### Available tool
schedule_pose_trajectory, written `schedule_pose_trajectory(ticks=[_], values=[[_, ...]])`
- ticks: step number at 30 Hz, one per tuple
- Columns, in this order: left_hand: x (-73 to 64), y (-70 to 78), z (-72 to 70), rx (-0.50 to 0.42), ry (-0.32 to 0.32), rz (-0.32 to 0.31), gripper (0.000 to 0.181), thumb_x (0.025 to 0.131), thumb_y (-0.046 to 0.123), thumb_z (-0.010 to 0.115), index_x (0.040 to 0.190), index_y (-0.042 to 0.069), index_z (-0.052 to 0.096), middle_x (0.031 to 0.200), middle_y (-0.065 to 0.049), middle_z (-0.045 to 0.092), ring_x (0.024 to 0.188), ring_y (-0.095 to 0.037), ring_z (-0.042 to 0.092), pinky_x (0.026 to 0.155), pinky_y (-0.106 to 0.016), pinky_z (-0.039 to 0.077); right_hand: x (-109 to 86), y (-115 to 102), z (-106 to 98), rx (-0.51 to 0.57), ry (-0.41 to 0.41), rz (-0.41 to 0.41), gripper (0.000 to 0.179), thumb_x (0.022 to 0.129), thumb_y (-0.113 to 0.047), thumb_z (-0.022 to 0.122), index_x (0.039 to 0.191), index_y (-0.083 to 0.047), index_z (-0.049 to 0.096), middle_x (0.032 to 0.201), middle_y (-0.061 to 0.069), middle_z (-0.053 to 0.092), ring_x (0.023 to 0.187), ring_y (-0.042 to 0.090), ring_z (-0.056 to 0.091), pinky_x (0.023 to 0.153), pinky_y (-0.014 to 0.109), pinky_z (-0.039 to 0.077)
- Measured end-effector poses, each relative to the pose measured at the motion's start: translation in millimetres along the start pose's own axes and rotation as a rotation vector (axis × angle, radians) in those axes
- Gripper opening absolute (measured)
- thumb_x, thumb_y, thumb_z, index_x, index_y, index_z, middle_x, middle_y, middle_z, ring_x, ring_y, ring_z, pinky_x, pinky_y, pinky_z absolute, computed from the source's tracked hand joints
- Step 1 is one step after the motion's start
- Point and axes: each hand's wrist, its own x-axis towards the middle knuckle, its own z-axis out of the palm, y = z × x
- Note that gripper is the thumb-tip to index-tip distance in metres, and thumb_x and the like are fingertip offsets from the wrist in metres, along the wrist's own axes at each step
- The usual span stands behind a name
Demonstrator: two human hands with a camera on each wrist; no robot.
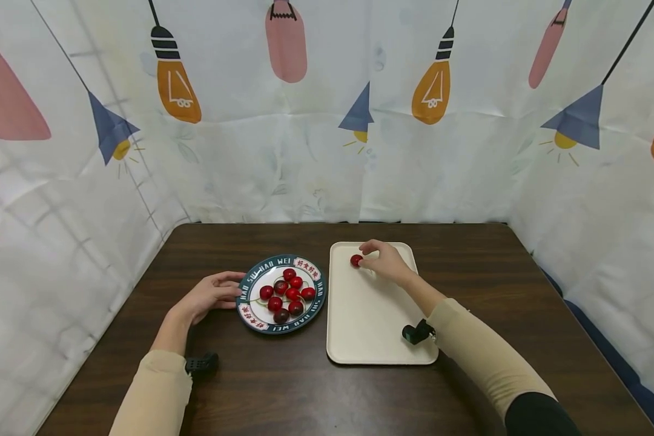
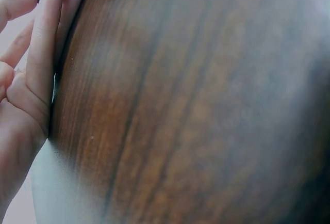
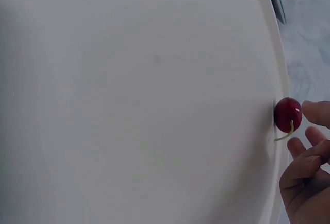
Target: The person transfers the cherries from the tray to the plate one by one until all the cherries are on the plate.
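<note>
On a round plate [image 1: 246,320] with a dark teal patterned rim lie several red cherries [image 1: 292,294], some showing stems. The left hand [image 1: 214,295] holds that plate at its left rim; the left wrist view catches its fingers [image 2: 44,43] low against the table. A single cherry [image 1: 356,260] with a green stem lies near the far left edge of a cream rectangular tray [image 1: 370,315]. Over this tray is the right hand [image 1: 386,263], its thumb and fingers parted right beside the cherry. In the right wrist view a fingertip is close to the cherry [image 3: 287,114]; contact is unclear.
Plate and tray stand side by side on a dark brown wooden table [image 1: 272,387], a narrow gap between them. Printed white cloth [image 1: 316,163] hangs behind the table and along its sides. A black device [image 1: 418,332] sits at each wrist.
</note>
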Motion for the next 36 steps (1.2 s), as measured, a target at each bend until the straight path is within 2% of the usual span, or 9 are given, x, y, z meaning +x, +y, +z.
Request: schedule_pose_trajectory(ticks=[10,19,27,36], values=[[0.4,-0.7,0.0,0.005,0.006,0.001,0.060,0.100,0.021,0.069,0.152,0.002,0.044,0.130,-0.018,0.064,0.101,-0.024,0.069,0.087,-0.035,0.060,7.3,-0.2,2.2,-0.024,-0.034,0.018,0.043,0.091,-0.015,0.080,0.130,-0.004,0.065,0.120,0.012,0.067,0.111,0.028,0.058,0.081,0.036,0.051],[-0.3,0.0,0.3,0.006,0.007,-0.003,0.061,0.101,0.021,0.069,0.153,0.002,0.043,0.130,-0.018,0.064,0.101,-0.024,0.068,0.087,-0.035,0.060,10.9,3.2,2.6,-0.017,-0.039,0.019,0.043,0.088,-0.015,0.081,0.128,-0.005,0.067,0.117,0.010,0.068,0.112,0.028,0.058,0.082,0.036,0.050],[-2.0,-1.5,2.0,0.004,0.009,-0.014,0.062,0.101,0.020,0.068,0.153,0.001,0.042,0.130,-0.017,0.065,0.101,-0.025,0.069,0.086,-0.034,0.060,14.2,8.2,6.7,-0.036,-0.065,0.004,0.038,0.088,-0.015,0.082,0.123,-0.007,0.070,0.117,0.007,0.069,0.111,0.026,0.058,0.095,0.043,0.048],[-1.0,-1.7,0.6,0.011,0.007,0.002,0.060,0.100,0.021,0.068,0.152,0.001,0.044,0.131,-0.019,0.062,0.102,-0.023,0.068,0.087,-0.034,0.060,13.8,0.9,5.8,-0.024,-0.052,0.011,0.035,0.091,-0.019,0.079,0.123,-0.008,0.070,0.116,0.008,0.068,0.108,0.027,0.058,0.090,0.040,0.049]])
